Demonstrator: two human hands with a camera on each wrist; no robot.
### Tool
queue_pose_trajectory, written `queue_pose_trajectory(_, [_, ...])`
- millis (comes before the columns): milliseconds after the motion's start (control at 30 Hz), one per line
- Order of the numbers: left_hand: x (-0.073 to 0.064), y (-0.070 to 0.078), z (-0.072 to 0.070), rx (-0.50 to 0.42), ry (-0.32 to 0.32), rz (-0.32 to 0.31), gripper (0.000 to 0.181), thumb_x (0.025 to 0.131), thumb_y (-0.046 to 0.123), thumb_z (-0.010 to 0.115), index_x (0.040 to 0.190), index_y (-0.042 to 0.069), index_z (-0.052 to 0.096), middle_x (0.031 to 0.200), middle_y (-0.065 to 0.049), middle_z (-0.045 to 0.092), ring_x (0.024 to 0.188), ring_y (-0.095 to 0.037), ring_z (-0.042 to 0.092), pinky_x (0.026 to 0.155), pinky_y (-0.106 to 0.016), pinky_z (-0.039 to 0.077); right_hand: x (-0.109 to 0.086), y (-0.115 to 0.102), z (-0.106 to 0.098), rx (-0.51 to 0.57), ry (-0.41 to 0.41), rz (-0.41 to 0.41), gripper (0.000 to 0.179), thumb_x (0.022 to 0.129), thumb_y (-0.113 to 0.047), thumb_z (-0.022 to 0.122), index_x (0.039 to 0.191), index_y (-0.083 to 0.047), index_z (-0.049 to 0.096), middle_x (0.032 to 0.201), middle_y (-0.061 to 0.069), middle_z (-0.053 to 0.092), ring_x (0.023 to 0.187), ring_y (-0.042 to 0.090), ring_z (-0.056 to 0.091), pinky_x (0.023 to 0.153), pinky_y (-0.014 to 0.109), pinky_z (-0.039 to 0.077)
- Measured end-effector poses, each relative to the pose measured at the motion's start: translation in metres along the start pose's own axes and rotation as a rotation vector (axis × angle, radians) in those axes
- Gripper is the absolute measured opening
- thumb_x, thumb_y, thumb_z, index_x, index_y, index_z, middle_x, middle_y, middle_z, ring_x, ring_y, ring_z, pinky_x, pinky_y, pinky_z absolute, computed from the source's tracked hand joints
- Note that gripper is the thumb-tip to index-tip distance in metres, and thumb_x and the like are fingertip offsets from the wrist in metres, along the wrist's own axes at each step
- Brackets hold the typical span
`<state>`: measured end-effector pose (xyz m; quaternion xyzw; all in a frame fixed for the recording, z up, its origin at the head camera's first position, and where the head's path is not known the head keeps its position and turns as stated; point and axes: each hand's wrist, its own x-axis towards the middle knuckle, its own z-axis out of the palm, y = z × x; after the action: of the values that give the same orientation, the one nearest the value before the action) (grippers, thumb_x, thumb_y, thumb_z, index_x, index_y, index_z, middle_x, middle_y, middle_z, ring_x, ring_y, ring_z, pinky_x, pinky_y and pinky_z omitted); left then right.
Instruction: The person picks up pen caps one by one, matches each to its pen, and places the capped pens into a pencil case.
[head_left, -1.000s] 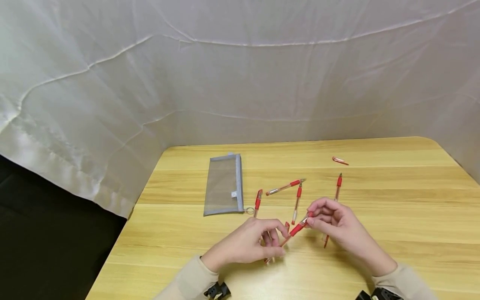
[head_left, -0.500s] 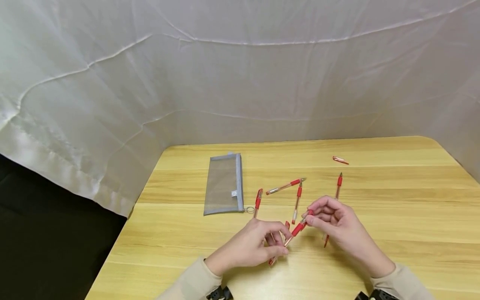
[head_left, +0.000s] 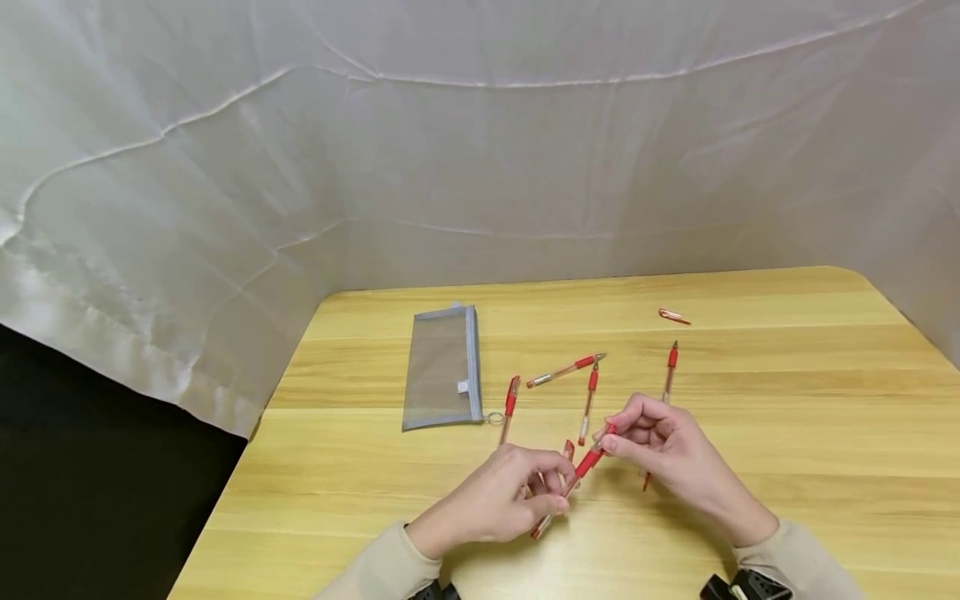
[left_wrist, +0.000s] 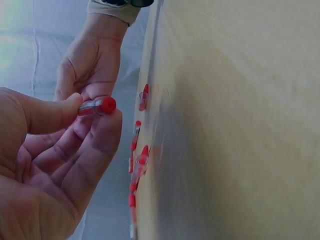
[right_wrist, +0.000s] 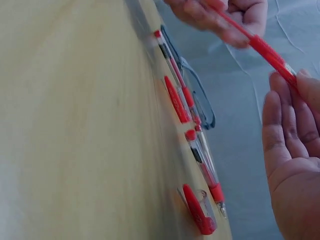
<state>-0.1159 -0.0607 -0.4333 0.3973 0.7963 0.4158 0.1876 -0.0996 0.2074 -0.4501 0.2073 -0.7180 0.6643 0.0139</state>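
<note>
In the head view, a red gel pen (head_left: 589,461) is held slanted above the table between both hands. My left hand (head_left: 510,497) pinches its rear end between thumb and fingers; the red end plug (left_wrist: 108,105) shows in the left wrist view. My right hand (head_left: 667,446) pinches the other end, past the red grip (right_wrist: 269,52). Fingertips cover part of that end. Below the hands lie a red pen cap (right_wrist: 177,100) and, nearer the right hand, another cap (right_wrist: 199,210), both seen in the right wrist view.
A grey mesh zip pouch (head_left: 440,367) lies on the left of the wooden table (head_left: 787,375). Right of it are a pen (head_left: 511,400), another pen (head_left: 566,371) and a third pen (head_left: 589,404). Farther right are a pen (head_left: 671,367) and a loose cap (head_left: 675,317).
Both hands keep their hold on the pen, with only a slight shift of the left hand. The whole head view has drifted a little left.
</note>
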Motion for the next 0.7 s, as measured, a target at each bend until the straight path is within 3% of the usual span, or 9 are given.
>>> queue_pose_trajectory(167, [-0.001, 0.004, -0.007, -0.078, 0.006, -0.026, 0.010, 0.095, 0.004, 0.078, 0.105, 0.005, 0.076, 0.080, 0.005, 0.073, 0.064, 0.007, 0.058, 0.060, -0.014, 0.050, 0.002, -0.001, 0.001, -0.023, 0.018, 0.024, 0.014, 0.096, 0.011, 0.070, 0.105, 0.010, 0.060, 0.102, -0.005, 0.078, 0.091, 0.009, 0.079, 0.081, 0.027, 0.065])
queue_pose_trajectory(433, [0.004, 0.010, -0.004, -0.003, 0.065, -0.075, 0.010, 0.093, 0.006, 0.081, 0.102, 0.008, 0.078, 0.080, 0.009, 0.071, 0.065, 0.008, 0.061, 0.069, -0.014, 0.055, 0.005, -0.006, 0.002, -0.108, 0.051, 0.075, 0.017, 0.098, 0.003, 0.073, 0.111, 0.009, 0.063, 0.101, -0.003, 0.077, 0.089, 0.011, 0.078, 0.079, 0.026, 0.065])
queue_pose_trajectory(700, [0.009, 0.010, -0.003, -0.001, 0.126, -0.094, 0.008, 0.094, 0.010, 0.083, 0.099, 0.009, 0.077, 0.078, 0.006, 0.075, 0.062, 0.008, 0.060, 0.061, -0.015, 0.055, 0.010, -0.007, -0.002, -0.131, 0.035, 0.110, 0.026, 0.100, -0.002, 0.073, 0.120, 0.012, 0.062, 0.102, 0.005, 0.076, 0.090, 0.012, 0.078, 0.081, 0.026, 0.065])
